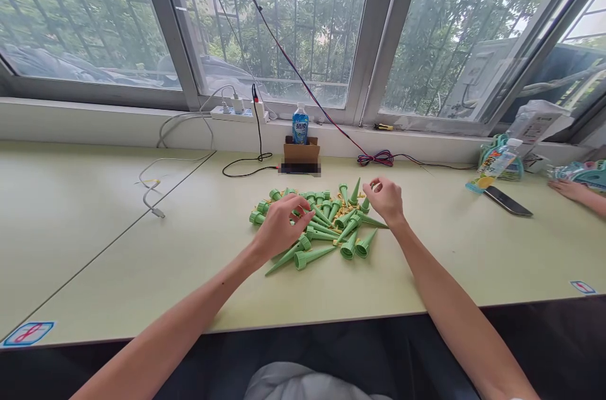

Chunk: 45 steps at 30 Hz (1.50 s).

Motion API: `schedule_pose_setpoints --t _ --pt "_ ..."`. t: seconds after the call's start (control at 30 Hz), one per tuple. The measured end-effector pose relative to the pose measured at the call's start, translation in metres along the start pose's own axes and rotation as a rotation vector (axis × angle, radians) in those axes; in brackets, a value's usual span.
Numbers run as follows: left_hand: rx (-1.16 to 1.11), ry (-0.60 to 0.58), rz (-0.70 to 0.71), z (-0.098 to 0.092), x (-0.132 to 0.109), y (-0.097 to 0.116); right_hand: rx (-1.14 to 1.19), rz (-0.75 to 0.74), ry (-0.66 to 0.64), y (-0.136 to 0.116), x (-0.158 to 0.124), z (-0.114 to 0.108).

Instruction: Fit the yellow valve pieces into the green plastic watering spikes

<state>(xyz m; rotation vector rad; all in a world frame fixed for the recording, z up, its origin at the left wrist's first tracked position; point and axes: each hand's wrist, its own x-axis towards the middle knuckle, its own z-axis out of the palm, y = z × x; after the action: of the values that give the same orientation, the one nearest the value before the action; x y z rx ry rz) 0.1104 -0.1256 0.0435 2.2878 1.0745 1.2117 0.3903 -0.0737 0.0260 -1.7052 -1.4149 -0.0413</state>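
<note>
A heap of green plastic cone-shaped spikes [315,256] with ribbed caps lies at the middle of the table. Small yellow pieces [348,203] are scattered among them. My left hand [283,223] hovers over the heap's left part, fingers curved and the thumb apart from the index finger, with nothing visible between them. Over at the right edge, my right hand [387,199] has its fingertips drawn together in a pinch. Whatever it may hold is too small or hidden to make out. One spike stands point up just left of that hand.
Behind the heap a blue-labelled bottle [300,125] stands by a small cardboard box [302,152]. Cables [375,158] run along the sill and table. To the right are a tilted drink bottle [493,166], a phone [508,201] and another person's hand [570,190].
</note>
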Motion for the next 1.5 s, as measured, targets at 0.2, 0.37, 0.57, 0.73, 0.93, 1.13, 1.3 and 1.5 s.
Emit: schedule_pose_setpoints --t 0.2,0.37,0.57,0.73,0.93,1.13,1.3,1.5 --pt "-0.008 -0.002 0.005 0.001 0.0 0.0 0.11 -0.148 0.287 -0.019 -0.007 -0.013" --pt "0.001 -0.006 0.01 0.001 0.0 -0.002 0.2 -0.311 0.132 -0.036 -0.022 -0.008" --pt "0.019 -0.013 0.017 0.001 0.0 -0.003 0.214 -0.513 -0.274 -0.041 -0.04 0.02" --pt "0.016 -0.01 0.027 0.001 -0.001 -0.003 0.177 -0.559 -0.444 -0.036 -0.047 0.035" --pt "0.022 -0.016 0.023 0.001 -0.001 -0.003 0.188 -0.548 -0.431 -0.032 -0.048 0.039" --pt "0.025 -0.025 0.023 0.001 -0.001 -0.003 0.193 -0.586 -0.458 -0.032 -0.045 0.04" --pt "0.028 -0.034 0.022 0.001 -0.001 -0.004 0.192 -0.564 -0.463 -0.031 -0.045 0.041" --pt "0.02 -0.04 0.02 0.002 -0.001 -0.004 0.179 -0.573 -0.463 -0.029 -0.044 0.044"
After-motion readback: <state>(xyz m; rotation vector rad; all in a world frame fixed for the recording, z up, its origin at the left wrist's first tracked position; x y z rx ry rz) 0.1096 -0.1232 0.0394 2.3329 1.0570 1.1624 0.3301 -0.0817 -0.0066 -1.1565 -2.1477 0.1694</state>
